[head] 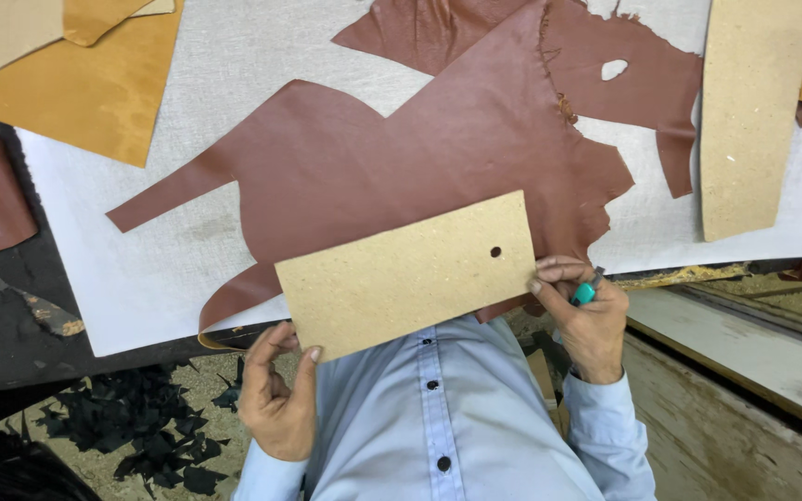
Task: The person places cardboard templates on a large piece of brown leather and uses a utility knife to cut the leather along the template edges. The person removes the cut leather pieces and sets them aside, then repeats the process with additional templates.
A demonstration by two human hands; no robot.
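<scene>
Rectangular fibreboard template with punched hole (405,274) pinched by both hands at near tabletop edge (141,315), laid over reddish-brown leather hide (373,158); left hand (275,394) at lower corner, right hand (582,311) also clamped on teal-tipped tool (585,292); outline judged not yet cut.

hands: left (275,394), right (582,315) (holding teal tool (584,294)); grip cardboard template (405,274); over brown leather (401,158)

Hands: two, the left hand (275,394) and the right hand (586,320).
Cardboard templates: two, a rectangular template (401,274) with one round hole at the near edge of the white board (141,278), and a long template (753,111) near the board's right edge.
Brown leather hide: one large ragged piece (401,148) across the board's middle.
Tan sheets: one big sheet (85,93) at the board's far left corner.
Teal-handled tool: one (585,293).
</scene>
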